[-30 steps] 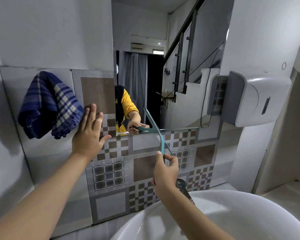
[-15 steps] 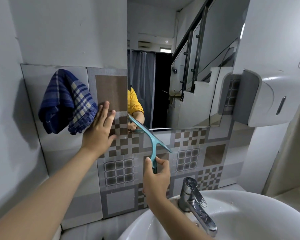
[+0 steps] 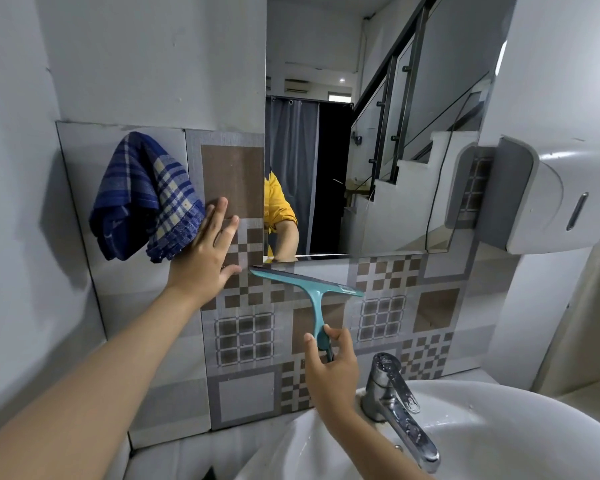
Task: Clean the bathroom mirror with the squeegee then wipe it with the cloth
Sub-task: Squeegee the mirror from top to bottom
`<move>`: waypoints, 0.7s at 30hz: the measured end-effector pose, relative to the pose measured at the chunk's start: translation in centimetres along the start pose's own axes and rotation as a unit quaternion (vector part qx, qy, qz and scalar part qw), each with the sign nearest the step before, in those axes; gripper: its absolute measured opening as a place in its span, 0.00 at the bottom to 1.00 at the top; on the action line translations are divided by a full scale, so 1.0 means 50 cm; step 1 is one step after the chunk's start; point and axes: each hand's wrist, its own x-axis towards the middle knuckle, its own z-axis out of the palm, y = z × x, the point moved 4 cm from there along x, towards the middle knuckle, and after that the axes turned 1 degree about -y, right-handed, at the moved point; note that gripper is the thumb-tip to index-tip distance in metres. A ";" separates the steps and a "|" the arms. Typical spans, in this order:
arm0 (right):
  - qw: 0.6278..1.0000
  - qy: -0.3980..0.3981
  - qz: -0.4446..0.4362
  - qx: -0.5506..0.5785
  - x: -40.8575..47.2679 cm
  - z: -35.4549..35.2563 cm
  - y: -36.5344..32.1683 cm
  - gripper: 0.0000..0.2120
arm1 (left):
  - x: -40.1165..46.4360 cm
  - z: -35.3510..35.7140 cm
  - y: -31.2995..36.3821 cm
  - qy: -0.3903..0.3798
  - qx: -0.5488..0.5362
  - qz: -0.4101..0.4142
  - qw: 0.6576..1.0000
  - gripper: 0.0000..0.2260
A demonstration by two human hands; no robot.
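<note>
My right hand (image 3: 329,362) sits low in the middle of the frame, fingers wrapped around the lower end of the teal squeegee (image 3: 314,299), whose handle rises from my grip to a blade that runs across the centre of the picture, tilted so its left tip is higher than its right. That blade lies just below the bottom edge of the mirror (image 3: 378,150), over the patterned wall tiles (image 3: 246,334) rather than on the glass, with its left tip close to the mirror's lower left corner. My left hand (image 3: 205,258) is spread open and pressed flat against the tiles at centre left, fingers pointing up, just beside the mirror's left edge; its thumb comes close to the blade's left tip, though I cannot tell if they touch. The blue checked cloth (image 3: 142,199) hangs bunched on the wall at the left of the frame, its lower right folds touching the back edge of my left hand. In the mirror I see a yellow sleeve and forearm near its lower left corner. A grey and white dispenser (image 3: 548,202) is fixed to the wall at the right, beside the mirror. The chrome tap (image 3: 395,407) stands at lower right on the white basin (image 3: 499,427), just to the right of my right wrist.
</note>
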 end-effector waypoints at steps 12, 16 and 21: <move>0.991 -0.058 -0.067 -0.096 -0.006 -0.108 -0.045 0.09 | 0.002 -0.018 0.016 -0.014 -0.036 -0.042 0.998 0.37; 0.973 -0.139 -0.088 -0.160 -0.025 -0.152 -0.094 0.10 | -0.005 -0.059 0.074 0.011 -0.170 -0.089 0.981 0.31; 0.942 -0.224 -0.088 -0.236 -0.029 -0.179 -0.124 0.12 | -0.041 -0.116 0.201 -0.097 -0.392 -0.051 0.913 0.18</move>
